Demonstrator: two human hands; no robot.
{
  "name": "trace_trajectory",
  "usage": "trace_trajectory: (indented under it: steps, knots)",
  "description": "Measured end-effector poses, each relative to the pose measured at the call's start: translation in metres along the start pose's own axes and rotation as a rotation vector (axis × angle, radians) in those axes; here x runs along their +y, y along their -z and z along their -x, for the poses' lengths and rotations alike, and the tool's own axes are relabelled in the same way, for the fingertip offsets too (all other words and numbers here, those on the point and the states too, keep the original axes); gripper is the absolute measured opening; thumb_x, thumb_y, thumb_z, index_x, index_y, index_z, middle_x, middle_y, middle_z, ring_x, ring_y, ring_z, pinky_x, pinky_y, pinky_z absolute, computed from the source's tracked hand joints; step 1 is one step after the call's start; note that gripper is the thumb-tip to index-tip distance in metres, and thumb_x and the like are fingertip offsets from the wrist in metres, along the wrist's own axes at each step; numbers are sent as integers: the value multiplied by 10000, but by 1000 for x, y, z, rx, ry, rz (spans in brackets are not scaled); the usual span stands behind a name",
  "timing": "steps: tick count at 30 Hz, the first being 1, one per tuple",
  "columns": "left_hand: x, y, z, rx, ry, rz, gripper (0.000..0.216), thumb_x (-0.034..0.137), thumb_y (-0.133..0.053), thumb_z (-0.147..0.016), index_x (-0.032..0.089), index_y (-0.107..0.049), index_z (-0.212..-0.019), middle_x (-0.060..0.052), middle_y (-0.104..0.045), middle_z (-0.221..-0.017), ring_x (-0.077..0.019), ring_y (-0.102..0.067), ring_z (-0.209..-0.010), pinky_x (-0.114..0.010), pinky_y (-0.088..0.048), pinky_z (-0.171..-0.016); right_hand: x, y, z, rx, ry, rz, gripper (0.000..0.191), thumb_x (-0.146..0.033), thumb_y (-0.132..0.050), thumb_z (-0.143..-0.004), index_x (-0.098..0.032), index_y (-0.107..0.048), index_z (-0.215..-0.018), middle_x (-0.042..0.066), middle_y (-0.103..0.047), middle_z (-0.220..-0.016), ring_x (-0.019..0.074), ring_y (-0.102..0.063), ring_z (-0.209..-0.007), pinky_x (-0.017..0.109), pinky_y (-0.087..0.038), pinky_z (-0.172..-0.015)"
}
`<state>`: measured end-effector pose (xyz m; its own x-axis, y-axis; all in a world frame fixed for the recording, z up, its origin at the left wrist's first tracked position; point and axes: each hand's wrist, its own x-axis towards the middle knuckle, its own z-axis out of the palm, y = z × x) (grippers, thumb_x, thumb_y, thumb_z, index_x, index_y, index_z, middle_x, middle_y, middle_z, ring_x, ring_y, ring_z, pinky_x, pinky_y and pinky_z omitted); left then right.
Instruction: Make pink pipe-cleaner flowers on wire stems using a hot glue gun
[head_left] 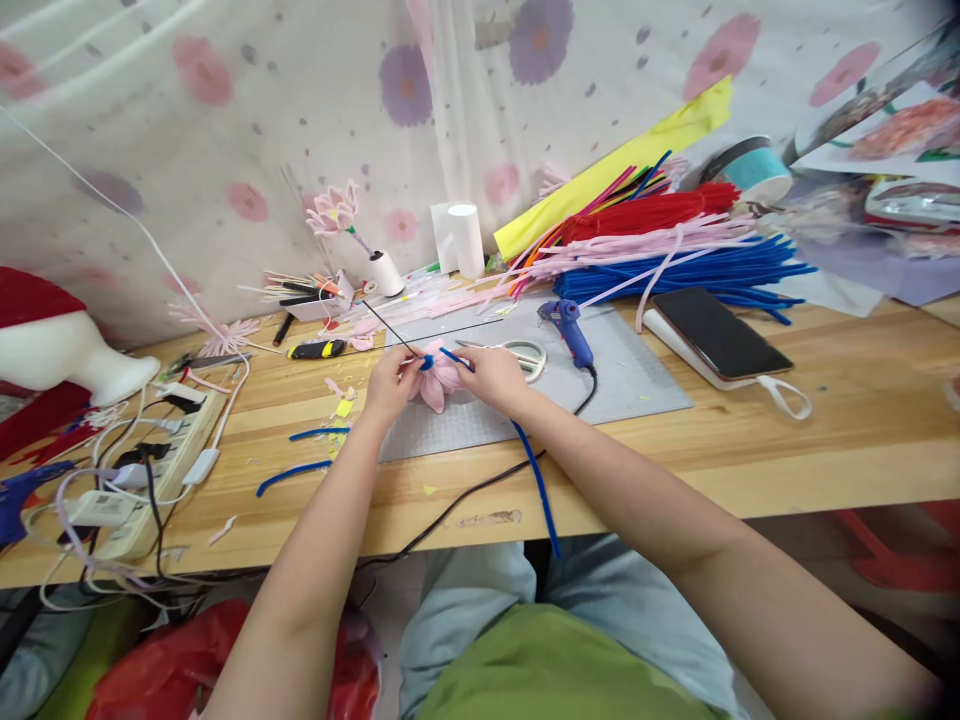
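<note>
My left hand (391,382) pinches a pink pipe-cleaner flower (433,392) near its blue base. A thin dark stem (391,328) sticks out from that base, up and to the left; the petals point down toward me. My right hand (493,376) is closed on a blue pipe cleaner (541,490). One end shows by the flower's base, and a long tail hangs past the table's front edge. Just behind my right hand lie white-handled scissors (534,358), partly covered by it. Two short blue pipe-cleaner pieces (294,474) rest left of my left forearm.
A blue glue gun (571,335) stands on the grey cutting mat (637,385), its cord running toward me. Pipe-cleaner bundles (660,265) and a phone (720,332) lie right. A finished flower (334,210) stands behind. At left are a power strip (176,470) and utility knife (318,350).
</note>
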<state>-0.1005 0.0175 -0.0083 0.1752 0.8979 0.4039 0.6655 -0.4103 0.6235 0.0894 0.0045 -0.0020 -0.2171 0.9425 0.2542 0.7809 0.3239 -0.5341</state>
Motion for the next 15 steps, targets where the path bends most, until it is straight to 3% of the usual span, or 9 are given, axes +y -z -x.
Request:
trace_trajectory:
  steps: [6,15]
  knots:
    - [3,3,-2,-14,7,-20,174,304,-473,-823,187,-584,-890,-47,-614,-932,-143,-577,-896,-273,-486,-802,-8,-3,-1,-67,30,73,352,-387,-413,-871,-327,-631,-1140,43,-709,-970,218,-641,-864,284,-406,-713]
    - [7,2,-2,5,-35,-20,150,279,-489,-815,187,-591,-875,-47,-611,-907,-147,-573,-875,-262,-493,-762,-16,-5,-2,-110,42,123,389,-388,-347,-896,-258,-638,-1118,86,-698,-980,236,-633,-892,307,-401,-730]
